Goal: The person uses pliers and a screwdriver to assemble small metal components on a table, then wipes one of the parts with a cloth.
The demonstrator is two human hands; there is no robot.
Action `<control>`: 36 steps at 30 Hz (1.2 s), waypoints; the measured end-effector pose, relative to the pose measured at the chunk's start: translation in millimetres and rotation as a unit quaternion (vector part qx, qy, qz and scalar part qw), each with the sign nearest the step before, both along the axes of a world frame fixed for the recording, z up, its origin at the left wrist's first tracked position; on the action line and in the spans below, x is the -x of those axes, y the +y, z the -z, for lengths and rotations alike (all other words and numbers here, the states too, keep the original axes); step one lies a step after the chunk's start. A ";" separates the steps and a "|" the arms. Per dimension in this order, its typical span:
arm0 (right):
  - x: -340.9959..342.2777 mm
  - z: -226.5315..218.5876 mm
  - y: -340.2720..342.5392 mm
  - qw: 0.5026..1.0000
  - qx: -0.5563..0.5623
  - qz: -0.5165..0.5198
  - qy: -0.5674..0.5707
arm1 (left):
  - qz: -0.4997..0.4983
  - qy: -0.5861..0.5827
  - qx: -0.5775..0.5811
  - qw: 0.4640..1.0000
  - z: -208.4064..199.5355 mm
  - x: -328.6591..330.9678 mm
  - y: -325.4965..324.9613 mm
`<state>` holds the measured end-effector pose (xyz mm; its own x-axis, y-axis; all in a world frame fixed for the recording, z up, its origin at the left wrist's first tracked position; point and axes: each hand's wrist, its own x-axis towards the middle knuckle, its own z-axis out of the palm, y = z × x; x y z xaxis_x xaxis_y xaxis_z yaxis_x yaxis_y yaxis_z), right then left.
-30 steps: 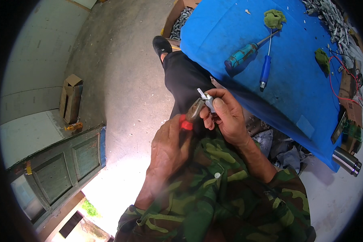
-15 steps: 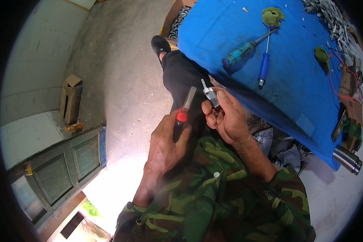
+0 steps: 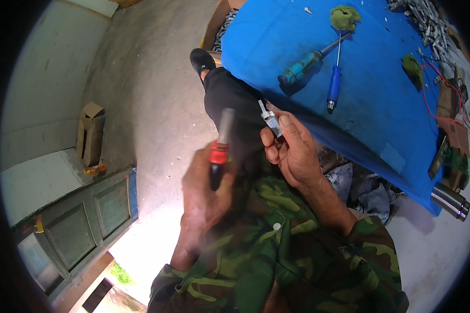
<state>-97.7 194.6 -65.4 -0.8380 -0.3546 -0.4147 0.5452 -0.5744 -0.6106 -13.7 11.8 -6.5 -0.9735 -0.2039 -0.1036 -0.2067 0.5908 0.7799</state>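
My left hand [image 3: 197,201] is wrapped around a tool with a red and black handle [image 3: 219,154]. Its short metal blade points up and away from me, blurred by motion, so its exact kind is unclear. Between the thumb and fingers of my right hand [image 3: 301,159] is a small silver metal part [image 3: 271,123] with a thin pale prong standing out of its top. Both hands are over my lap, and the blade is left of the part, apart from it.
A blue-covered table [image 3: 371,104] lies ahead and to the right. On it are a teal-handled screwdriver [image 3: 301,68], a blue-handled tool [image 3: 334,86], green cloth [image 3: 345,19], red wire [image 3: 423,99] and piled metal pieces [image 3: 428,26]. A steel cylinder [image 3: 450,201] stands near its corner; a cardboard box [image 3: 91,134] is at left.
My left hand has swung left with the tool, widening the gap to the metal part. My right hand keeps its hold almost in place. The view has shifted slightly.
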 end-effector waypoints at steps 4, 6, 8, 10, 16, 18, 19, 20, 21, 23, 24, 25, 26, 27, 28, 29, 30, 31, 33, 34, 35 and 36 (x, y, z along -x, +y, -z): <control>-2.4 2.2 0.6 1.000 0.002 0.003 0.026 | -0.174 0.069 -0.190 0.964 -20.6 19.9 -1.9; -4.9 3.2 1.6 0.999 0.017 -0.031 0.042 | 0.027 0.039 -0.008 0.999 -7.5 21.5 -17.4; -6.1 4.9 5.3 0.998 -0.001 -0.055 0.032 | 0.126 0.019 0.060 0.990 3.0 21.2 -17.0; -7.3 9.2 10.1 0.999 -0.002 -0.045 0.029 | 0.054 0.040 0.071 0.995 -2.5 25.0 -27.3; -7.5 5.0 8.0 0.998 0.015 -0.043 0.037 | -0.055 0.029 -0.011 0.998 -4.3 34.6 -44.1; -6.0 2.5 8.0 0.997 -0.001 -0.057 0.048 | 0.167 -0.012 0.095 0.981 -6.1 28.2 -39.5; -5.9 0.0 8.3 0.997 -0.011 -0.058 0.049 | 0.175 -0.046 0.075 0.981 -4.1 27.8 -36.3; -4.8 -0.1 9.9 0.997 -0.024 -0.055 0.052 | 0.161 0.011 0.077 0.984 2.3 31.2 -45.2; -5.0 0.6 11.2 0.997 -0.021 -0.050 0.045 | 0.146 0.064 0.081 0.984 5.8 32.5 -58.1; -3.6 1.1 15.2 0.998 -0.016 -0.043 0.033 | -0.068 0.021 -0.007 0.997 0.1 37.7 -75.2; -5.0 1.0 13.1 0.999 -0.015 -0.038 0.034 | -0.102 0.062 -0.040 0.992 -2.2 38.5 -76.0; -6.2 0.2 11.3 0.998 -0.020 -0.043 0.030 | -0.135 0.103 -0.073 0.983 -7.2 40.9 -74.1; -7.3 -3.1 6.8 0.998 -0.023 -0.054 0.025 | -0.149 0.112 -0.091 0.978 -5.3 40.6 -61.9; -6.3 -4.9 3.8 0.997 -0.028 -0.063 0.022 | -0.031 0.080 0.022 0.996 3.1 37.1 -59.1; -5.0 -8.7 2.0 0.997 -0.021 -0.074 0.023 | 0.093 0.034 0.068 0.993 0.3 30.0 -51.4; -5.5 -8.9 4.0 0.997 -0.024 -0.077 0.023 | 0.217 -0.014 0.113 0.970 -14.2 34.0 -34.9; -6.2 -8.7 9.0 0.996 -0.027 -0.079 0.022 | 0.208 -0.001 0.067 0.976 -9.6 35.8 -44.8; -5.7 -8.0 13.2 0.996 -0.030 -0.082 0.021 | 0.175 0.093 0.139 0.970 -2.0 37.5 -56.6; -8.0 -1.8 16.1 0.998 -0.026 -0.054 0.033 | -0.080 0.018 -0.008 0.997 -5.3 43.1 -65.7; -10.4 -2.2 14.4 0.998 -0.031 -0.043 0.020 | -0.152 0.072 -0.082 0.982 -10.0 44.3 -58.5; -8.7 -4.7 14.1 0.999 -0.036 -0.032 0.011 | -0.164 0.034 -0.049 0.985 -8.2 42.6 -60.2; -6.2 0.4 13.0 0.999 0.005 -0.046 0.025 | -0.043 0.049 0.032 0.997 -3.4 34.5 -53.6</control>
